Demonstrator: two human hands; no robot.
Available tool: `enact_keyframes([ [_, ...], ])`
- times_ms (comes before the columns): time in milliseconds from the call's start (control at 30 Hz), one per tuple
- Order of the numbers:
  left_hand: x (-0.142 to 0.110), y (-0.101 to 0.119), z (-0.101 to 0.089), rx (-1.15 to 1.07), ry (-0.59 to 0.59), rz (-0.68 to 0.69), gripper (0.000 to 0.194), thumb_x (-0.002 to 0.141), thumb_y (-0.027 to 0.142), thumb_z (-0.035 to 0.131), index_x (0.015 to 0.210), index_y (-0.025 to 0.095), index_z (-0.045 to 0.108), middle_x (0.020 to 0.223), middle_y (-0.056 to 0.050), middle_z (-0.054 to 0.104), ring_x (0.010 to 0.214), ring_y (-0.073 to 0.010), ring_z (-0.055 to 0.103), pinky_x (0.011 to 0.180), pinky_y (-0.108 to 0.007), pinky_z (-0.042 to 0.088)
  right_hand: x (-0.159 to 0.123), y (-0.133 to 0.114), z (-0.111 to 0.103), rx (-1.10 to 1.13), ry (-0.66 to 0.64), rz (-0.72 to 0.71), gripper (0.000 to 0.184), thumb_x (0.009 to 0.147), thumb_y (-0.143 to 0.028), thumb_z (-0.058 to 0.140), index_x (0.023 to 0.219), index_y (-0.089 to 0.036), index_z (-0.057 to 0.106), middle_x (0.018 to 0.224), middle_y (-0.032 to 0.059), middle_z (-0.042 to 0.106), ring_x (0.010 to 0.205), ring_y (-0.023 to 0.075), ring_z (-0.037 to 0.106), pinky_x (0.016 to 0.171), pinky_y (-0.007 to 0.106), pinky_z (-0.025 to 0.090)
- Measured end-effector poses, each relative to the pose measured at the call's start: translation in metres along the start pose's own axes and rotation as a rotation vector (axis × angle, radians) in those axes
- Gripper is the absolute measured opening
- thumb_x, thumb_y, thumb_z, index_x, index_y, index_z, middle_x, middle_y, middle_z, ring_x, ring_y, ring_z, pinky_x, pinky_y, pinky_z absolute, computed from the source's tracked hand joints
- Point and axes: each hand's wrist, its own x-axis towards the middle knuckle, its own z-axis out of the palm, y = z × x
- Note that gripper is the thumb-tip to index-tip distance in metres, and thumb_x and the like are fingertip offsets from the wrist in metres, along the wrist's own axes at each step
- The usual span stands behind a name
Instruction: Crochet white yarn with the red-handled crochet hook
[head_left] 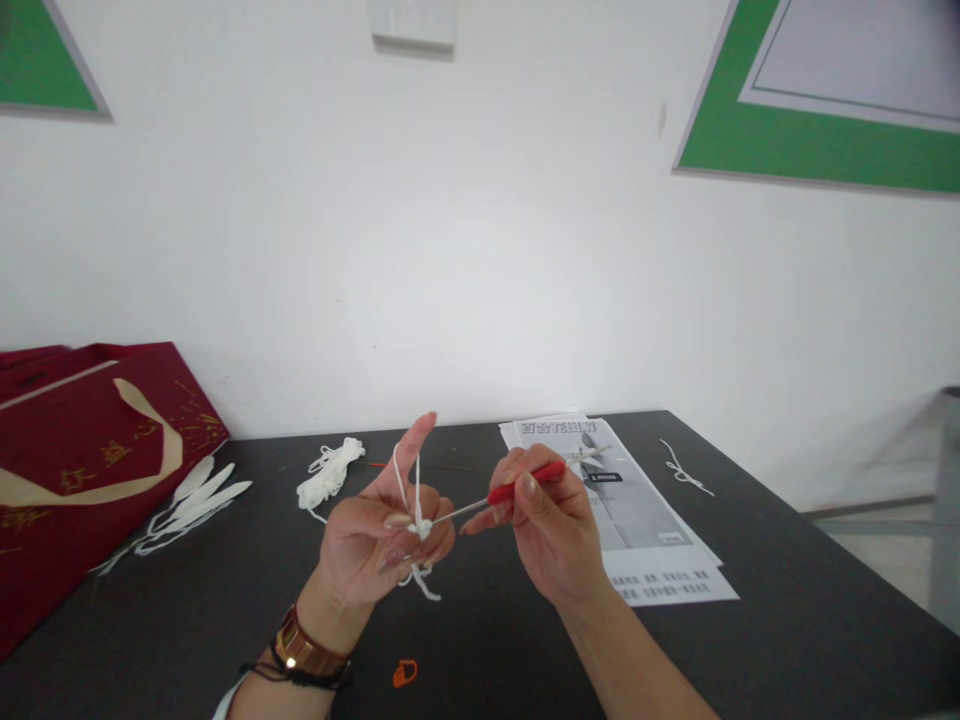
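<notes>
My left hand (382, 535) pinches a small piece of white crochet work (421, 529) between thumb and fingers. Its index finger points up with the white yarn (418, 480) looped over it, and a short tail hangs below the hand. In my right hand (551, 525) is a crochet hook (527, 482) with a red grip, held like a pencil. The hook's thin metal shaft reaches left, and its tip meets the crochet work; whether it passes through a loop is too small to tell.
Behind my left hand lies a white yarn skein (330, 473). Printed sheets (660, 545) lie beyond my right hand. White crocheted strips (199, 505) rest beside a dark red bag (90, 480). An orange stitch marker (405, 673) sits near me; a yarn scrap (684, 470) lies far right.
</notes>
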Motion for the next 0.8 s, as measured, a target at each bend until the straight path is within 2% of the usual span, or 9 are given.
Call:
enact_keyframes([
  [267, 0.001, 0.001, -0.001, 0.022, 0.018, -0.006, 0.068, 0.072, 0.009, 0.048, 0.137, 0.028, 0.046, 0.046, 0.005, 0.031, 0.048, -0.013, 0.029, 0.052, -0.026, 0.033, -0.005, -0.001, 0.002, -0.121, -0.025, -0.134, 0.009, 0.088, -0.023, 0.061, 0.082, -0.02, 0.066, 0.073, -0.0008, 0.057, 0.066, 0.0115, 0.057, 0.057, 0.028, 0.058],
  [500, 0.0, 0.004, -0.001, 0.111, 0.073, 0.027, 0.068, 0.072, 0.007, 0.051, 0.137, 0.027, 0.046, 0.046, 0.003, 0.038, 0.052, -0.0138, 0.036, 0.054, -0.027, 0.034, -0.014, -0.006, 0.002, -0.426, -0.021, -0.306, 0.008, 0.088, -0.018, 0.06, 0.085, -0.021, 0.067, 0.072, 0.0004, 0.06, 0.067, 0.0138, 0.055, 0.057, 0.028, 0.046],
  [667, 0.002, 0.006, -0.004, 0.174, 0.104, 0.046, 0.067, 0.074, 0.006, 0.051, 0.138, 0.025, 0.045, 0.049, 0.002, 0.047, 0.053, -0.0139, 0.04, 0.054, -0.028, 0.034, -0.019, -0.008, 0.001, -0.623, -0.082, -0.39, 0.018, 0.086, -0.01, 0.057, 0.095, -0.023, 0.066, 0.08, 0.0042, 0.066, 0.073, 0.0174, 0.059, 0.062, 0.033, 0.047],
  [800, 0.003, 0.008, -0.006, 0.226, 0.134, 0.057, 0.067, 0.075, 0.005, 0.051, 0.138, 0.022, 0.043, 0.051, 0.001, 0.051, 0.055, -0.0147, 0.044, 0.056, -0.028, 0.036, -0.022, -0.008, 0.001, -0.759, -0.14, -0.475, 0.029, 0.082, -0.003, 0.058, 0.102, -0.023, 0.064, 0.084, 0.0054, 0.068, 0.074, 0.0175, 0.061, 0.062, 0.032, 0.048],
])
